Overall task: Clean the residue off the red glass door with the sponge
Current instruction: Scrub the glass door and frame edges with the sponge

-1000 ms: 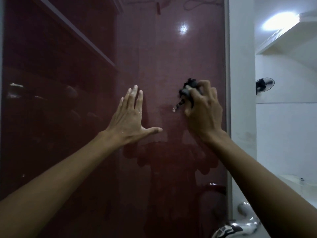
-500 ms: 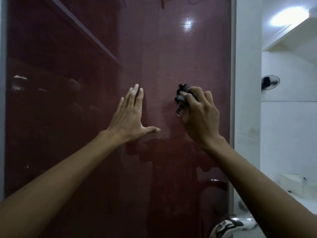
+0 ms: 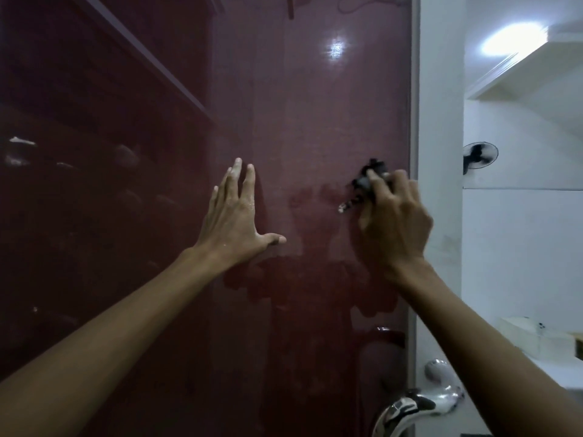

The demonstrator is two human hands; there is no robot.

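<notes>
The red glass door [image 3: 315, 115] fills the middle of the head view, glossy, with a hazy film and darker wet patches around mid-height. My left hand [image 3: 235, 222] lies flat on the glass, fingers spread and pointing up, with nothing in it. My right hand [image 3: 392, 222] presses a dark, ragged sponge [image 3: 369, 179] against the glass near the door's right edge. Most of the sponge is hidden under my fingers; a small pale scrap hangs from its lower left.
A white door frame [image 3: 438, 152] runs down the right of the glass. A chrome lever handle [image 3: 410, 408] sticks out at the bottom right. Beyond the frame are a white wall, a wall fan [image 3: 479, 156] and a white ledge [image 3: 536, 339]. Dark red panels stand at the left.
My right hand has rubbed the sponge left, then back right toward the door's edge. My left hand stays flat in the same spot on the glass.
</notes>
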